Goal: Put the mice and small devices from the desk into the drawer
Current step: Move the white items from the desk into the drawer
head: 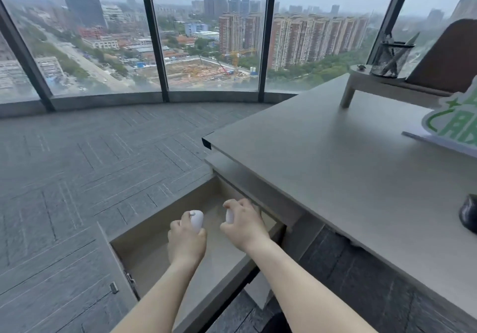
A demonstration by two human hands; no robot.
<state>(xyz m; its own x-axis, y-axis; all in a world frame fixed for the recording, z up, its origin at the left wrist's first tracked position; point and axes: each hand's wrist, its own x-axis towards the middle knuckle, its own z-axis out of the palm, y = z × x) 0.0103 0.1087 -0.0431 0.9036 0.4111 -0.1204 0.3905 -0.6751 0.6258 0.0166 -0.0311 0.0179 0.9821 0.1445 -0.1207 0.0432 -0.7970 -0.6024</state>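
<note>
The drawer (160,219) stands pulled out below the grey desk (335,167), its pale inside showing. Both my hands hover inside it. My left hand (186,245) grips a white mouse (196,220) with its wheel facing up. My right hand (244,225) closes over a second small white device (229,216), most of it hidden by my fingers. A black mouse (468,212) lies on the desk at the right edge of the view.
A green-and-white sign (456,123) rests on the desk's right side. Behind it a low riser (361,82) carries a black mesh pen holder (391,57). Grey carpet (90,164) stretches left to tall windows. The drawer's front panel (121,263) juts out at lower left.
</note>
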